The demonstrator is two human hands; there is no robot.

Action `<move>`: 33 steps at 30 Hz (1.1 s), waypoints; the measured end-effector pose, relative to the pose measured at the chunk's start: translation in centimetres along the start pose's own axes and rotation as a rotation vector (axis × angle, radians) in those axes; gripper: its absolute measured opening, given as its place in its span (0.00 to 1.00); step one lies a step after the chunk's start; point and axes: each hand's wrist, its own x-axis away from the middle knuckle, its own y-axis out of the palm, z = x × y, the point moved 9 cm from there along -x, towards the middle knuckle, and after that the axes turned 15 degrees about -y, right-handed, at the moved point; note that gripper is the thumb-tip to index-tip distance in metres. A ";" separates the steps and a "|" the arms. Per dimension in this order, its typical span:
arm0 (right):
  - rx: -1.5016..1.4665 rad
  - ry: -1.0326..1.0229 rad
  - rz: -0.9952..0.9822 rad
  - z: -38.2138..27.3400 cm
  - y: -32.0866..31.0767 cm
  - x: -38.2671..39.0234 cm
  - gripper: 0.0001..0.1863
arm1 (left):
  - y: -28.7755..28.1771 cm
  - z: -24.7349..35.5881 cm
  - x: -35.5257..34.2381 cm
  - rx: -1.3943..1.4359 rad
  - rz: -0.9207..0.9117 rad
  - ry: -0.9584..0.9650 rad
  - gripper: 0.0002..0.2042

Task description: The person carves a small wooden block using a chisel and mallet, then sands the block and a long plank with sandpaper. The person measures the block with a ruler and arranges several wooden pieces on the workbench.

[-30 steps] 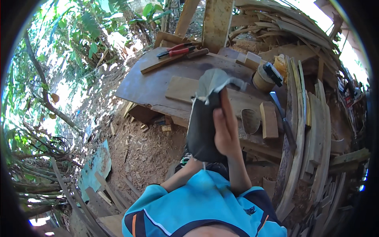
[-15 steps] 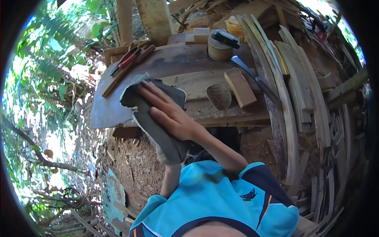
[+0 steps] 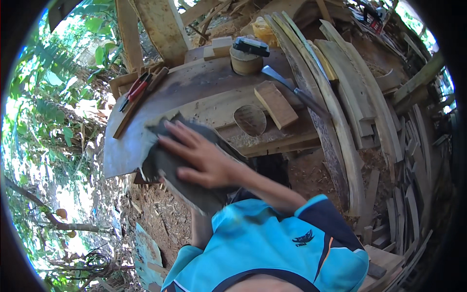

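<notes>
A dark grey-green piece of fabric [image 3: 199, 194] with frayed edges is in front of me, near the bench's front edge. My right hand [image 3: 199, 160] lies on top of it, fingers spread and open. My left hand [image 3: 172, 187] is underneath, mostly hidden by the fabric, so its fingers cannot be made out. Just beyond, on the worn workbench [image 3: 121, 158], are an oval flat piece [image 3: 249, 120], a short wooden block [image 3: 275, 104], a blade with a dark handle [image 3: 296, 92] and red-handled pliers [image 3: 135, 92] on a wooden strip.
A round container [image 3: 245, 63] with a black object on it stands at the back. Long rough boards [image 3: 350, 160] lie along the right. Upright timbers [image 3: 155, 29] rise behind the bench. Foliage and a branch [image 3: 48, 214] are at the left, and wood chips [image 3: 158, 216] cover the ground.
The fabric has gone from upright to flatter, moving left and spreading wider. My right hand has moved from gripping its side to lying on top with spread fingers. The view has also shifted.
</notes>
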 end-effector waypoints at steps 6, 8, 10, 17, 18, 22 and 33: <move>0.265 -0.127 -0.200 -2.9 2.1 0.3 0.29 | 0.2 0.4 -0.3 0.074 -0.031 0.004 0.28; 0.325 -0.188 -0.085 -2.7 -1.2 -3.0 0.33 | 0.1 -0.5 0.3 0.159 -0.043 -0.016 0.28; 0.137 -0.032 -0.006 0.3 -2.1 -2.6 0.36 | -0.2 -1.9 0.6 0.210 -0.023 -0.052 0.28; -0.405 0.171 0.173 -0.5 0.5 2.0 0.42 | -9.3 -1.8 1.7 -0.476 0.575 0.016 0.28; -0.324 0.135 0.182 -1.1 1.1 2.4 0.42 | -9.0 -2.7 2.1 -0.436 0.545 -0.004 0.28; -0.021 0.057 0.021 0.1 1.1 1.0 0.38 | -6.0 -4.4 2.5 -0.332 0.427 -0.070 0.28; 0.008 0.136 -0.176 -0.6 4.2 3.0 0.34 | -4.3 -4.4 2.8 -0.308 0.354 -0.110 0.28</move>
